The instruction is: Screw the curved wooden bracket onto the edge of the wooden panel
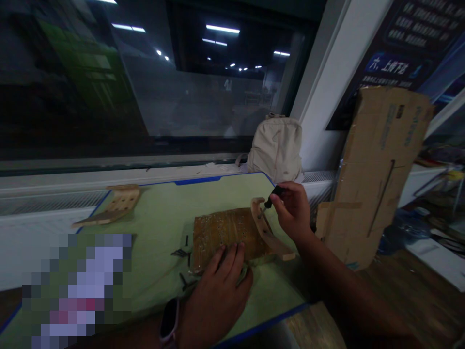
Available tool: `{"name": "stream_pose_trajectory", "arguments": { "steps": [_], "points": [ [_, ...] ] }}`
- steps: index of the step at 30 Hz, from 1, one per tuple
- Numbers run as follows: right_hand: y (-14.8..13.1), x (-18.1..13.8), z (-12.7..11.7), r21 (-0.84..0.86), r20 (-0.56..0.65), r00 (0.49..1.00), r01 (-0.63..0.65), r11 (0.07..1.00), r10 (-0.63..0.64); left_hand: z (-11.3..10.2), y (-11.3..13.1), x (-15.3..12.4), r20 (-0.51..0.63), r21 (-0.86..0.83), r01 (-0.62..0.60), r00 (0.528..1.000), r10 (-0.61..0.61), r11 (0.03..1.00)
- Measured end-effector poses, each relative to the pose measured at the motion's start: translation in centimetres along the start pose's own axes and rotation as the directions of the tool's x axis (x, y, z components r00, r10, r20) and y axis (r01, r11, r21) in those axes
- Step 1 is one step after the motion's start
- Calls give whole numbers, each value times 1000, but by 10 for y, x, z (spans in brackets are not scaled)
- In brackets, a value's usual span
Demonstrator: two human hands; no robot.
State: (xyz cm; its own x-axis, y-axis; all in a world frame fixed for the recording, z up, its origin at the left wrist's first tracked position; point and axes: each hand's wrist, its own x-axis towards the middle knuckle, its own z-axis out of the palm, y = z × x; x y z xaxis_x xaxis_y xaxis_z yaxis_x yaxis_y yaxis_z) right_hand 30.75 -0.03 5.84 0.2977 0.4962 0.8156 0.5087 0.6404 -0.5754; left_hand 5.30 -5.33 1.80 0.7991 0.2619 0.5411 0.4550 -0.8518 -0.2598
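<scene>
A brown wooden board (214, 228) wrapped in clear plastic lies on the green tabletop. My left hand (225, 286) rests on its near edge with the fingers stretched out. At the board's right side stands a curved wooden piece (267, 235) with holes in it. My right hand (294, 208) grips a black-handled screwdriver (272, 196), its tip down at a hole near the upper end of that piece. Several dark screws (180, 253) are scattered left of the board.
Another curved wooden piece (121, 201) with holes lies at the table's far left corner. A pixelated patch hides the front left. Beyond the blue-edged table (160, 203) stand a beige backpack (278, 148) by the window and a tall cardboard sheet (378, 179) on the right.
</scene>
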Motion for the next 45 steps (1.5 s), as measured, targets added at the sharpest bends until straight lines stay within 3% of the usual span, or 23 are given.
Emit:
{"name": "stream_pose_trajectory", "arguments": {
  "steps": [4,9,14,19,22,25,29,33,37,40,43,45],
  "points": [
    [-2,5,-3,28,82,996,34,999,-36,-1,0,2,-8,3,1,1000,-1,1000],
    [-9,3,0,189,136,988,-99,977,74,-2,0,3,7,-6,5,1000,-5,1000],
    [-6,4,-3,97,30,999,-31,995,29,0,0,1,22,-7,15,1000,-15,1000],
    [-14,10,-7,-22,127,985,122,992,-118,0,0,1,5,-14,13,1000,-13,1000],
    [-19,7,-5,51,169,985,22,998,-31,-2,0,2,-2,-11,4,1000,-4,1000],
    [-17,3,-3,95,122,989,-90,991,78,-3,-1,3,0,2,3,1000,-3,1000],
    [-11,3,-6,-10,-2,1000,22,1000,-23,-1,0,3,-5,9,9,1000,-9,1000],
    [-15,7,-10,-60,109,987,126,990,-119,1,1,2,-32,-1,14,999,-14,1000],
    [-21,3,-4,63,221,975,13,998,-27,0,1,2,-11,-6,7,1000,-7,1000],
    [-18,0,-2,55,158,987,-24,998,15,-1,1,1,-10,-1,-4,1000,4,1000],
    [-10,2,-6,-56,77,996,56,997,-51,0,0,1,-24,6,5,1000,-5,1000],
    [-8,4,-10,-85,84,992,99,991,-91,1,0,1,-24,17,4,1000,-3,1000]
  ]
}}
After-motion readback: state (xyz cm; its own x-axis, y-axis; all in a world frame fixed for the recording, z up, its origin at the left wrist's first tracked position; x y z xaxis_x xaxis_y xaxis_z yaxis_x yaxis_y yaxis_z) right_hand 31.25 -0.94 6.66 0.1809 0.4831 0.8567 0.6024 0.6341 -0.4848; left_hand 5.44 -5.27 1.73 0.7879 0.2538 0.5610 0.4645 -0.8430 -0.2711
